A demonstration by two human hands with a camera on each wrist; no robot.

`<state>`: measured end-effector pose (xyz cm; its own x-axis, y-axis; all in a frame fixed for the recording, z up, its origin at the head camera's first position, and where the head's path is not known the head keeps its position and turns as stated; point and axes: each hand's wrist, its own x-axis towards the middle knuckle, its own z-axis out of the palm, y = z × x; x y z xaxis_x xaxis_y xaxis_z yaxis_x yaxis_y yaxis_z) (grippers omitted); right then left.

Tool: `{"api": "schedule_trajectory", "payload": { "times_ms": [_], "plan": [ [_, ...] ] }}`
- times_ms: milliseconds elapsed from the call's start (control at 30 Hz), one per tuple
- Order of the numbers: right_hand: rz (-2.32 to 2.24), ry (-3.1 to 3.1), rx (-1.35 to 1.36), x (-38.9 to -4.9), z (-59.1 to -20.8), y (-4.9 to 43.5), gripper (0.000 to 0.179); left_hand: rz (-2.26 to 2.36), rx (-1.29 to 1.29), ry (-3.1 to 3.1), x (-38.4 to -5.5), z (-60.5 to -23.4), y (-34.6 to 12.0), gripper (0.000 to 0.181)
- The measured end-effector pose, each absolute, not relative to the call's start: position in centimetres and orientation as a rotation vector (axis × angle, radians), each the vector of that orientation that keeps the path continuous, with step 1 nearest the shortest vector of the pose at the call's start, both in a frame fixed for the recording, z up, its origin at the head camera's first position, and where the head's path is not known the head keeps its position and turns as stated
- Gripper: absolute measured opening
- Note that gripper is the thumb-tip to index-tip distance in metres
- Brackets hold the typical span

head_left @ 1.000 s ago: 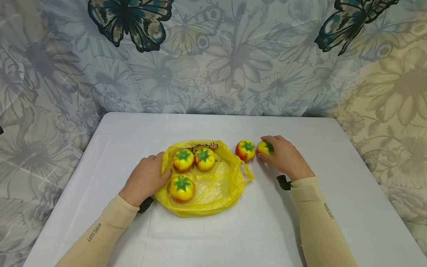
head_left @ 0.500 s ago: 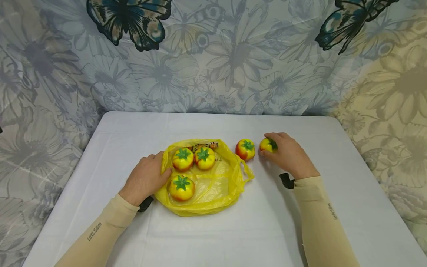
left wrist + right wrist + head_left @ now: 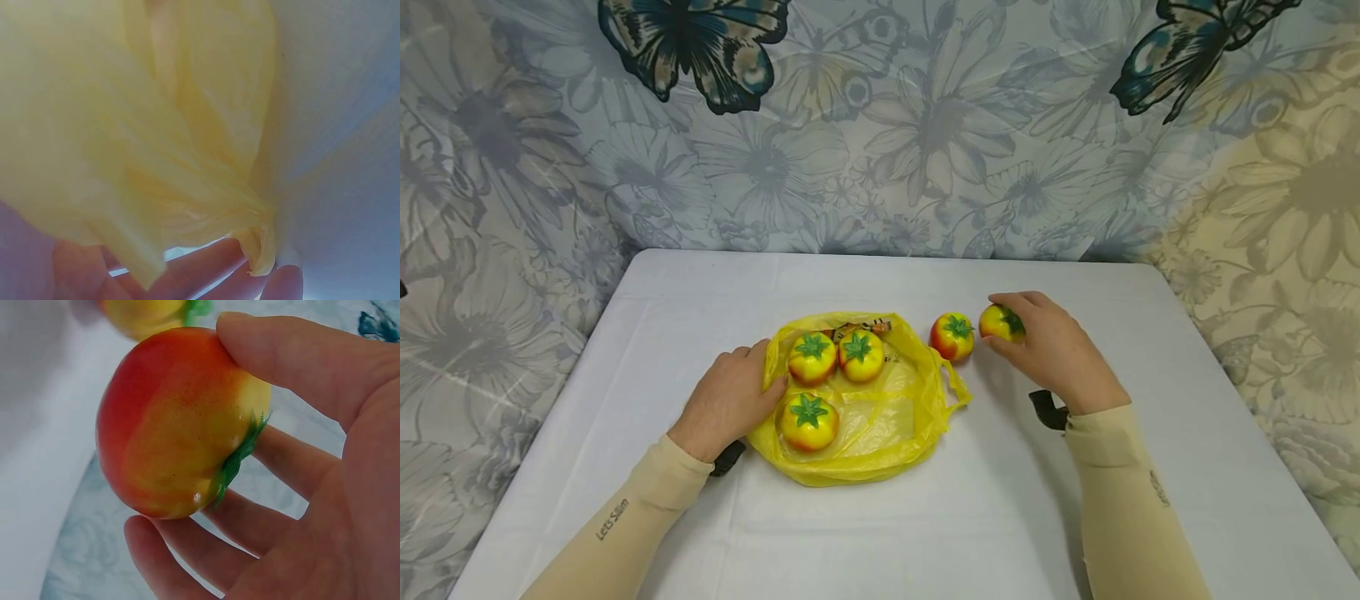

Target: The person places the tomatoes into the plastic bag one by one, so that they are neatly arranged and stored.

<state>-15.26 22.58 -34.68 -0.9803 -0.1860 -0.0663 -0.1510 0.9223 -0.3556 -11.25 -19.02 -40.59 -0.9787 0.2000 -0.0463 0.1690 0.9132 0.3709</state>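
Note:
My right hand (image 3: 1057, 351) holds a red-and-yellow artificial tomato (image 3: 169, 431) with a green leafy top. Thumb and fingers pinch it from opposite sides, and it looks raised off the table. Just left of it, a second tomato (image 3: 952, 337) sits on the white cloth. My left hand (image 3: 728, 402) grips the left rim of a yellow plastic bag (image 3: 880, 417), its thumb over the edge. Three more tomatoes, such as the front one (image 3: 809, 423), rest in the bag's left half. In the left wrist view, bag folds (image 3: 144, 125) cover part of the fingers.
The white table (image 3: 880, 542) is cloth-covered, and its back edge meets a curtain (image 3: 880, 167) printed with flowers and butterflies. A loose handle (image 3: 957, 387) of the bag spreads out to the right. A dark patterned strip (image 3: 865, 328) shows at the bag's back rim.
My right hand has drawn its tomato slightly away from the neighbouring one and upward. The left hand, the bag and the tomatoes in it have stayed put.

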Motion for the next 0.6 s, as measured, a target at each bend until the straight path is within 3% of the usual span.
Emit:
{"api": "schedule_trajectory", "payload": {
  "times_ms": [600],
  "plan": [
    [-0.535, 3.0, -0.52, -12.7, -32.6, 18.6, 0.063, 0.579, 0.263, 2.975, -11.2, -40.5, -19.0, 0.063]
  ]
}}
